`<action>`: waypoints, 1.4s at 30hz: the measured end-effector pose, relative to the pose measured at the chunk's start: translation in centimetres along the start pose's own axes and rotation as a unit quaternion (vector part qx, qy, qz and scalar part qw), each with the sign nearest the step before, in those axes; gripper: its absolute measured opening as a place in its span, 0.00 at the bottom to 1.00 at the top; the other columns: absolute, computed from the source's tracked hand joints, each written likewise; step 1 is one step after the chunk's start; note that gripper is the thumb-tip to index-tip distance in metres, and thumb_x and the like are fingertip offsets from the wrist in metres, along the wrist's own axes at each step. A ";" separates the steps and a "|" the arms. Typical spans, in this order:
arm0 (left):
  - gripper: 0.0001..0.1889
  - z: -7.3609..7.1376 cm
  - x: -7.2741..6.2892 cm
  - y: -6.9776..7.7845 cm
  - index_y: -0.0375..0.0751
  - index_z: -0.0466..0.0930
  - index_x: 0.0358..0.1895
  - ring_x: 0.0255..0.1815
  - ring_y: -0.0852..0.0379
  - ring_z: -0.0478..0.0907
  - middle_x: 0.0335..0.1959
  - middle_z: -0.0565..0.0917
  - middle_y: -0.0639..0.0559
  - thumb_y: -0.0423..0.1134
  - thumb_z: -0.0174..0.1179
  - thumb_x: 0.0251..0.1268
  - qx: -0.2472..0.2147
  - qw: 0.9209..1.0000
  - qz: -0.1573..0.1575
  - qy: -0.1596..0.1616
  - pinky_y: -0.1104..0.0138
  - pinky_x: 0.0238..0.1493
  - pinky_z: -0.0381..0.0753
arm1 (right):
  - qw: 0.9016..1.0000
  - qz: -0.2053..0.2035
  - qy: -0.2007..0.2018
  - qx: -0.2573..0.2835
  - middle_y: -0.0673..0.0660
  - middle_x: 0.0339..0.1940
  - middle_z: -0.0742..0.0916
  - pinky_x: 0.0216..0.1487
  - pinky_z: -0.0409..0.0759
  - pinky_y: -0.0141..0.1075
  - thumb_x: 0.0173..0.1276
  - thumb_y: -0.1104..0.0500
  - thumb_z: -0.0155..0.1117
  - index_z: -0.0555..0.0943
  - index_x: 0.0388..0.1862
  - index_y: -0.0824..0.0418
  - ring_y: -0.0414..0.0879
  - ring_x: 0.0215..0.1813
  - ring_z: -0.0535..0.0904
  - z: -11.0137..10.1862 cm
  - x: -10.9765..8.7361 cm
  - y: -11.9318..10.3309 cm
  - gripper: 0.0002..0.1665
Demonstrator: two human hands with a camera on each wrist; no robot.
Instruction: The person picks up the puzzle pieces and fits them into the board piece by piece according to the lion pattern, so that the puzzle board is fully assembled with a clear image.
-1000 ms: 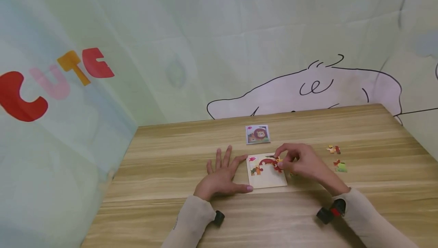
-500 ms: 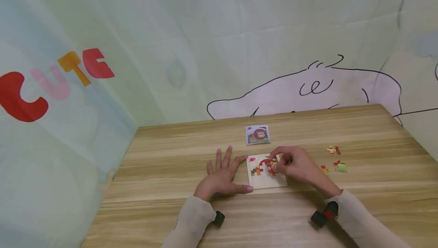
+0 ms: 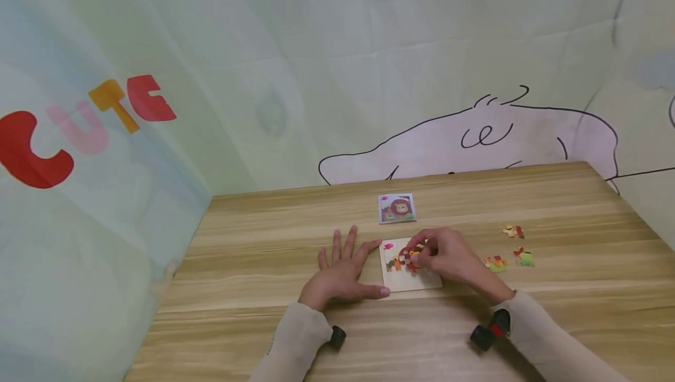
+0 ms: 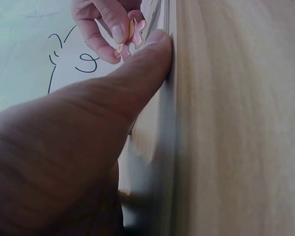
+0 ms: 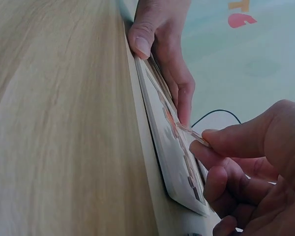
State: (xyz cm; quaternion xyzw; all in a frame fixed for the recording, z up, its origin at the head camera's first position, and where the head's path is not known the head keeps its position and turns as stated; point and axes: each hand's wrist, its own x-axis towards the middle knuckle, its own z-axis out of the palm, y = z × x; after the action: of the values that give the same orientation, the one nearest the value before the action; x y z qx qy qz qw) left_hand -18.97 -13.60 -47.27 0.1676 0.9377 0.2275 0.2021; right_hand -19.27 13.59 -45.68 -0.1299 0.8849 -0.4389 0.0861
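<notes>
A square puzzle board lies on the table, its upper part partly covered with fitted pieces. My left hand lies beside it with fingers spread, thumb and index fingertip touching the board's left side. Over the board, my right hand pinches a puzzle piece between thumb and index finger. In the right wrist view that puzzle piece is tilted just above the fitted ones. My right fingers hide the board's upper right part in the head view.
Loose puzzle pieces lie right of the board: a white and brown piece, a green piece and orange-green ones near the right wrist. Behind the board sits a lion picture card. A printed cloth hangs behind the wooden table.
My right hand has moved left across the board with the pinched puzzle piece, uncovering the orange-green loose pieces. The left hand has stayed in place.
</notes>
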 end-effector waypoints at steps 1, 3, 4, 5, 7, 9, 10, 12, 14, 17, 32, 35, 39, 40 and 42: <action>0.54 0.0 0.0 0.0 0.83 0.49 0.85 0.90 0.34 0.15 0.92 0.26 0.47 0.79 0.68 0.56 -0.001 1.000 -0.001 0.001 0.23 0.80 0.22 | 1.000 0.006 -0.001 0.000 0.50 0.24 0.85 0.25 0.68 0.31 0.67 0.64 0.74 0.90 0.47 0.56 0.44 0.28 0.76 0.1 0.1 0.0 0.11; 0.54 -0.1 -0.1 0.0 0.82 0.49 0.85 0.90 0.34 0.14 0.92 0.26 0.48 0.78 0.69 0.56 0.000 1.000 -0.001 0.000 0.23 0.80 0.21 | 1.000 0.016 -0.005 -0.003 0.50 0.25 0.86 0.26 0.68 0.31 0.67 0.64 0.74 0.90 0.48 0.56 0.44 0.29 0.76 0.3 0.3 -0.1 0.11; 0.54 -0.1 -0.1 0.0 0.82 0.49 0.85 0.90 0.34 0.14 0.92 0.26 0.48 0.77 0.69 0.56 0.001 1.000 -0.002 -0.001 0.24 0.80 0.21 | 1.000 0.022 -0.007 -0.005 0.50 0.26 0.86 0.26 0.69 0.31 0.67 0.64 0.74 0.90 0.47 0.55 0.44 0.30 0.76 0.4 0.4 -0.2 0.11; 0.54 -0.2 -0.2 0.1 0.81 0.50 0.85 0.90 0.34 0.15 0.92 0.26 0.48 0.76 0.70 0.56 0.000 1.000 -0.002 -0.002 0.24 0.80 0.21 | 1.000 0.027 -0.009 -0.007 0.50 0.27 0.86 0.27 0.69 0.31 0.67 0.64 0.74 0.90 0.47 0.55 0.44 0.30 0.77 0.5 0.4 -0.3 0.11; 0.54 -0.4 -0.4 0.4 0.79 0.51 0.85 0.90 0.33 0.16 0.92 0.27 0.47 0.75 0.71 0.57 -0.004 1.000 -0.004 -0.004 0.24 0.81 0.22 | 0.999 0.033 -0.012 -0.013 0.50 0.28 0.87 0.27 0.69 0.31 0.68 0.63 0.74 0.90 0.47 0.55 0.44 0.31 0.77 0.7 0.6 -0.5 0.10; 0.54 -0.6 -0.6 0.7 0.79 0.51 0.85 0.90 0.33 0.16 0.92 0.28 0.47 0.74 0.71 0.58 -0.005 1.000 -0.006 -0.007 0.24 0.81 0.23 | 0.999 0.035 -0.013 -0.020 0.50 0.29 0.87 0.27 0.69 0.31 0.68 0.63 0.74 0.91 0.47 0.55 0.44 0.32 0.77 0.8 0.7 -0.6 0.10; 0.54 -0.7 -0.6 0.8 0.78 0.51 0.85 0.90 0.33 0.16 0.92 0.28 0.47 0.74 0.71 0.58 -0.007 1.000 -0.007 -0.007 0.24 0.81 0.23 | 0.999 0.039 -0.012 -0.021 0.50 0.29 0.87 0.27 0.69 0.31 0.68 0.63 0.75 0.91 0.46 0.55 0.44 0.31 0.77 0.9 0.8 -0.7 0.09; 0.53 -0.9 -0.8 1.0 0.78 0.51 0.85 0.90 0.33 0.17 0.92 0.29 0.47 0.73 0.71 0.58 -0.007 1.000 -0.009 -0.008 0.24 0.81 0.23 | 0.999 0.039 -0.011 -0.028 0.51 0.29 0.88 0.27 0.69 0.31 0.68 0.62 0.75 0.91 0.46 0.55 0.44 0.31 0.77 0.9 0.9 -0.8 0.09; 0.53 -0.9 -0.8 1.0 0.78 0.51 0.85 0.90 0.32 0.17 0.92 0.29 0.46 0.73 0.71 0.59 -0.008 1.000 -0.010 -0.010 0.24 0.81 0.24 | 0.999 0.039 -0.010 -0.034 0.51 0.29 0.87 0.27 0.69 0.32 0.67 0.62 0.75 0.91 0.45 0.56 0.44 0.31 0.77 1.0 0.9 -1.0 0.08; 0.53 -0.9 -0.8 1.0 0.78 0.51 0.85 0.90 0.32 0.17 0.92 0.29 0.46 0.73 0.71 0.58 -0.009 1.000 -0.009 -0.010 0.24 0.81 0.23 | 0.998 0.035 -0.009 -0.046 0.51 0.28 0.87 0.28 0.70 0.32 0.67 0.62 0.75 0.91 0.43 0.57 0.44 0.31 0.77 1.0 1.0 -1.3 0.07; 0.53 -0.3 -0.2 0.5 0.81 0.50 0.85 0.90 0.35 0.15 0.92 0.26 0.48 0.74 0.71 0.58 -0.003 1.000 -0.004 -0.003 0.25 0.81 0.21 | 0.992 0.022 -0.006 -0.128 0.51 0.31 0.90 0.37 0.71 0.35 0.68 0.60 0.78 0.90 0.42 0.56 0.43 0.33 0.79 1.2 1.5 -1.9 0.05; 0.53 -0.5 -0.3 0.9 0.79 0.50 0.85 0.90 0.35 0.15 0.92 0.27 0.48 0.72 0.71 0.59 -0.002 1.000 -0.011 -0.006 0.25 0.82 0.23 | 0.991 0.020 -0.003 -0.135 0.51 0.31 0.90 0.38 0.71 0.36 0.68 0.59 0.78 0.90 0.41 0.56 0.43 0.33 0.80 1.3 1.4 -1.9 0.05; 0.53 -0.6 -0.5 0.8 0.79 0.50 0.85 0.90 0.34 0.15 0.92 0.27 0.47 0.74 0.70 0.59 -0.005 1.000 -0.009 -0.008 0.24 0.81 0.23 | 0.990 0.020 0.003 -0.140 0.51 0.31 0.90 0.39 0.71 0.36 0.68 0.59 0.78 0.89 0.40 0.56 0.43 0.33 0.79 1.4 1.3 -1.7 0.06; 0.53 -0.7 -0.5 0.9 0.79 0.51 0.85 0.90 0.33 0.16 0.92 0.28 0.46 0.75 0.70 0.58 -0.006 1.000 -0.006 -0.005 0.24 0.81 0.24 | 0.990 0.020 0.004 -0.142 0.51 0.31 0.90 0.39 0.71 0.36 0.68 0.59 0.78 0.88 0.40 0.57 0.43 0.33 0.79 1.4 1.3 -1.7 0.06; 0.53 -0.4 -0.2 0.4 0.81 0.50 0.85 0.90 0.34 0.15 0.92 0.27 0.47 0.76 0.70 0.57 -0.008 1.000 -0.004 -0.003 0.24 0.81 0.22 | 0.989 0.020 0.007 -0.146 0.51 0.32 0.89 0.39 0.71 0.36 0.68 0.59 0.78 0.88 0.40 0.57 0.44 0.34 0.79 1.5 1.4 -1.7 0.07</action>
State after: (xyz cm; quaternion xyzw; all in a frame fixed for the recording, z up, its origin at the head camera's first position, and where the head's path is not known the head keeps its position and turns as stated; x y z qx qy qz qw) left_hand -18.84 -13.51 -46.72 0.1631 0.9358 0.2342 0.2067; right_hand -19.91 11.05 -45.30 -0.1205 0.9426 -0.3038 0.0684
